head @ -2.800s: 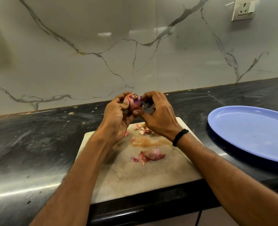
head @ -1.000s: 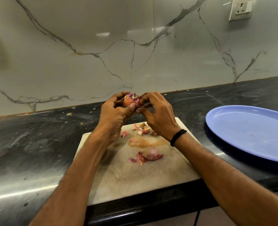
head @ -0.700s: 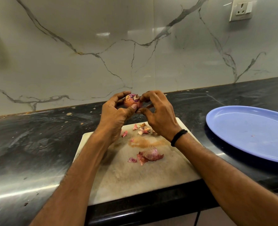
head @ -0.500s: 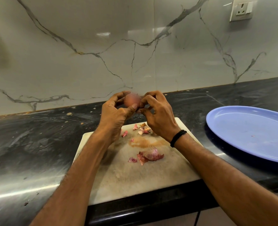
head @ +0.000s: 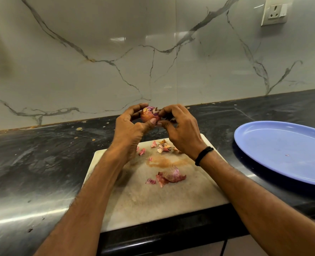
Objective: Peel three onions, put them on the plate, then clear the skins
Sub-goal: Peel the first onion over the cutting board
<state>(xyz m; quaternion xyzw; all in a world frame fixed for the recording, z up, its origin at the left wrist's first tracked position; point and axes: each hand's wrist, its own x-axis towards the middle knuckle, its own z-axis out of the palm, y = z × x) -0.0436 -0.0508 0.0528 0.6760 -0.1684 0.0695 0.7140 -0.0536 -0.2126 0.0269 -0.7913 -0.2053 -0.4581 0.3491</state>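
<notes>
A small red onion [head: 149,114], partly skinned with purple flesh showing, is held in the air above the far edge of the cutting board [head: 153,198]. My left hand [head: 129,130] grips it from the left, thumb pressed under it. My right hand [head: 180,130] pinches at the onion's right side near its stem tip. Loose pink onion skins [head: 170,176] lie in the middle of the board, with smaller bits [head: 163,146] nearer my hands. The blue plate [head: 289,152] sits to the right with nothing on it. No other onions are in view.
The board lies on a black stone counter [head: 42,163] that runs left and right. A marble backsplash [head: 116,52] rises behind it, with a wall socket [head: 274,12] at the upper right. The board's near edge overhangs the counter's front edge.
The onion has been turned in my hands, so more purple flesh and the stem tip face up. Both hands stay in the same place above the board.
</notes>
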